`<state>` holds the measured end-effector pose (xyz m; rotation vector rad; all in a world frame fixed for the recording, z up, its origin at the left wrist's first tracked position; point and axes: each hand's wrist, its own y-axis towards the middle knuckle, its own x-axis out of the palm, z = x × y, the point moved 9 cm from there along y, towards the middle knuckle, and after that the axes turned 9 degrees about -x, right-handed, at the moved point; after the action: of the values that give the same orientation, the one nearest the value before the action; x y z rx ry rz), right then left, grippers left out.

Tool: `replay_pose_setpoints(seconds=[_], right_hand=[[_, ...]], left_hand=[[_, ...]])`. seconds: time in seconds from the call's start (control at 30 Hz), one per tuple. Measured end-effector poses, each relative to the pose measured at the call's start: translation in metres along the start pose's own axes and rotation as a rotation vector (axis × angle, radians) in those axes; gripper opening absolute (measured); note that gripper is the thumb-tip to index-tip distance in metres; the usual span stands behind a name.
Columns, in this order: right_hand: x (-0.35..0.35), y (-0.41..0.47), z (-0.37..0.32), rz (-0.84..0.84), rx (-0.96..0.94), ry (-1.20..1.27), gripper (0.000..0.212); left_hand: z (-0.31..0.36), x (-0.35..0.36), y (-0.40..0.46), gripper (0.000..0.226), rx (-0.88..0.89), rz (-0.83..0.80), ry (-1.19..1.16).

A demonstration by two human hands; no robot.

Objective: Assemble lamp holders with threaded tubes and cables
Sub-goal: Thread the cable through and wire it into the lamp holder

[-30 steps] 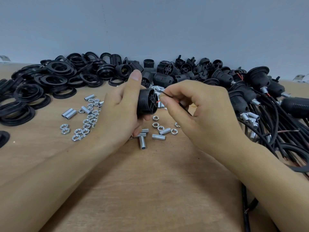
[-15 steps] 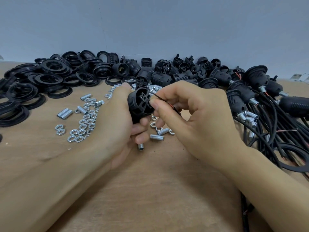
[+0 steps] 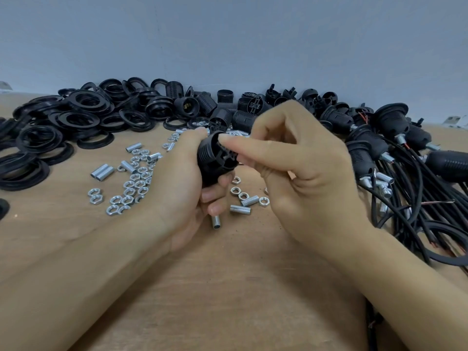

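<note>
The left hand grips a black holder above the table. The right hand has curled fingers; its pointing finger touches the holder's end.

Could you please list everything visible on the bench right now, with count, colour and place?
lamp holder: one, black, held above the table centre
threaded tubes: several, silver, loose on the table under and left of the hands
nuts: many, silver, scattered left of centre
rings: large pile, black, far left
loose holder shells: pile, black, along the back wall
finished holders with cables: bundle, black with silver tubes, right side
table: one, brown wood
wall: grey-blue, behind
left hand: grips the lamp holder
right hand: fingertips at the holder's open end; whether it pinches a wire cannot be told
</note>
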<state>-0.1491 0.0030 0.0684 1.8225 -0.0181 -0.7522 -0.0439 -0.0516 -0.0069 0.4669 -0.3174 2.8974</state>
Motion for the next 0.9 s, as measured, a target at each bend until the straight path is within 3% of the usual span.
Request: replay_pose_setpoints(seconds=[0.2,0.47,0.73,0.9], right_hand=[[-0.013,0.002,0.001,0.107,-0.004,-0.007,0.011],[0.003,0.000,0.010,-0.051,0.100,0.058,0.008],[0.008,0.000,0.011,-0.102,0.112,0.027,0.008],[0.011,-0.004,0.019,-0.098,0.221,0.168,0.009]], left_hand=[[-0.003,0.002,-0.003,0.047,-0.038,-0.001,-0.016],[-0.001,-0.003,-0.002,0.045,-0.032,0.034,-0.047],[0.002,-0.005,-0.002,0.049,0.002,0.051,0.004],[0.002,-0.008,0.000,0.048,0.022,0.072,0.027]])
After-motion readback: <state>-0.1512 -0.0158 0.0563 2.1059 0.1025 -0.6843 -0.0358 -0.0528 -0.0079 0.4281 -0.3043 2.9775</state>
